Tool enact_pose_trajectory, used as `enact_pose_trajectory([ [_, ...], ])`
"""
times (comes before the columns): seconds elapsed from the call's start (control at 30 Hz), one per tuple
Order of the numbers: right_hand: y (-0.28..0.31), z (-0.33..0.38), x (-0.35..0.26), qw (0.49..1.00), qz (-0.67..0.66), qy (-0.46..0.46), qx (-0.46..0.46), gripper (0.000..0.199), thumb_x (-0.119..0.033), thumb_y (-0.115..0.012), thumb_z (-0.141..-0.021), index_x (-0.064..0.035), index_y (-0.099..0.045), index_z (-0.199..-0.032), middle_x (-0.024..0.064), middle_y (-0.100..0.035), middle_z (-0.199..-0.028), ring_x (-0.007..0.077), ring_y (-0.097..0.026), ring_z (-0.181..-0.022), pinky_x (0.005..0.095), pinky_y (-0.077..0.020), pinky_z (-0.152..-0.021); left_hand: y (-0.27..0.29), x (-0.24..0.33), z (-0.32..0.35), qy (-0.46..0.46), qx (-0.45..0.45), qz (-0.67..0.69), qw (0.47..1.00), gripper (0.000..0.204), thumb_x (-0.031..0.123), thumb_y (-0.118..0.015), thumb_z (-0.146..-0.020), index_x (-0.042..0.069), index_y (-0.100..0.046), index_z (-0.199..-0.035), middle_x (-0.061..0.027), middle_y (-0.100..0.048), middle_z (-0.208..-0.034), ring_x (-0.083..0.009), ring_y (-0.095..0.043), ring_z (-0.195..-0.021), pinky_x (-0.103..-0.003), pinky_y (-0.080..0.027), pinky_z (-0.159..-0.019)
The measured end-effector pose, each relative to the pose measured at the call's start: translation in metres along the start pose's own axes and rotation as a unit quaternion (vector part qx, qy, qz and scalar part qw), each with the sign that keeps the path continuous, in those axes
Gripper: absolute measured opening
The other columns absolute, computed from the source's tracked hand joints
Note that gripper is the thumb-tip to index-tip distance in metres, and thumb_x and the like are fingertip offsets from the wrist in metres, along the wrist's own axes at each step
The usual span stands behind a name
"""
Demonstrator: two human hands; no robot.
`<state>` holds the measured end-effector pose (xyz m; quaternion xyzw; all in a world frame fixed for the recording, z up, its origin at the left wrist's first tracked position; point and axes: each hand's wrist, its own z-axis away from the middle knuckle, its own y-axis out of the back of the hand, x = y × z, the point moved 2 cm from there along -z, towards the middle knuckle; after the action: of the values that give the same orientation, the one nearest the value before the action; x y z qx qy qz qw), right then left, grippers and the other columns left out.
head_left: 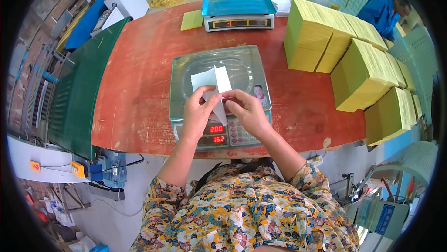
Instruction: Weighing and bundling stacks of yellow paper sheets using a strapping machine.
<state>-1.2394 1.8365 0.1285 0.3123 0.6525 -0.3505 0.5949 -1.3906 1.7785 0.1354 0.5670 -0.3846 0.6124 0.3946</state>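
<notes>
My left hand (200, 110) and my right hand (249, 110) meet over the near part of a weighing scale (184, 63) with a shiny metal pan. Between them they pinch a white piece of paper (224, 80), which is folded or made of several sheets. One flap stands up past the fingertips, and a pointed end hangs below them toward the scale's keypad. Both thumbs and index fingers press close together on the paper. Whether the paper touches the pan cannot be made out. Red digits glow on the scale's display (216, 134).
A second scale with a blue tray (238, 3) stands at the red table's (135, 79) far side, beside a small yellow pad (191, 20). Tall stacks of yellow paper (307, 37) line the right edge. A green-topped machine (77, 98) adjoins the left. A person in blue (379, 17) is far right.
</notes>
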Motion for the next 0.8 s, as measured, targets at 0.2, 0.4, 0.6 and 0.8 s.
enact_pose_trajectory([
  [0.2, 0.002, 0.000, -0.002, 1.000, 0.015, -0.016, -0.021, 0.027, -0.006, -0.053, -0.096, 0.0054, -0.059, -0.119, 0.0102, -0.064, -0.107, 0.0146, -0.062, -0.099, 0.0301, -0.0542, -0.088, 0.000, -0.003, -0.002, 0.006, 0.004, 0.006, 1.000, 0.038, 0.027, -0.074, -0.088, 0.001, -0.064, -0.114, -0.0010, -0.058, -0.083, -0.0058, -0.053, -0.072, -0.022, -0.047, -0.061],
  [0.4, 0.000, -0.001, 0.003, 1.000, 0.014, -0.022, -0.011, 0.026, -0.008, -0.055, -0.097, 0.0052, -0.060, -0.119, 0.0105, -0.065, -0.107, 0.0147, -0.063, -0.097, 0.0297, -0.0546, -0.087, -0.001, -0.005, -0.002, -0.019, 0.012, 0.014, 1.000, 0.038, 0.029, -0.075, -0.088, 0.002, -0.065, -0.113, 0.0004, -0.055, -0.078, -0.0055, -0.051, -0.069, -0.022, -0.045, -0.058],
  [0.6, -0.002, -0.006, 0.012, 0.999, 0.028, 0.011, 0.019, 0.027, -0.014, -0.066, -0.091, 0.0034, -0.064, -0.111, 0.0117, -0.071, -0.097, 0.0137, -0.067, -0.087, 0.0297, -0.0545, -0.076, -0.001, -0.005, -0.004, 0.004, 0.016, 0.014, 1.000, 0.036, 0.029, -0.075, -0.087, 0.002, -0.066, -0.109, 0.0023, -0.053, -0.075, -0.0046, -0.048, -0.065, -0.021, -0.042, -0.055],
  [0.8, -0.003, -0.004, 0.004, 0.999, 0.012, -0.032, 0.013, 0.025, -0.012, -0.066, -0.090, 0.0037, -0.064, -0.110, 0.0106, -0.070, -0.097, 0.0141, -0.067, -0.086, 0.0282, -0.0554, -0.074, 0.000, -0.007, -0.003, -0.005, 0.014, 0.025, 1.000, 0.036, 0.029, -0.076, -0.087, 0.002, -0.066, -0.108, 0.0026, -0.055, -0.076, -0.0038, -0.048, -0.065, -0.020, -0.041, -0.055],
])
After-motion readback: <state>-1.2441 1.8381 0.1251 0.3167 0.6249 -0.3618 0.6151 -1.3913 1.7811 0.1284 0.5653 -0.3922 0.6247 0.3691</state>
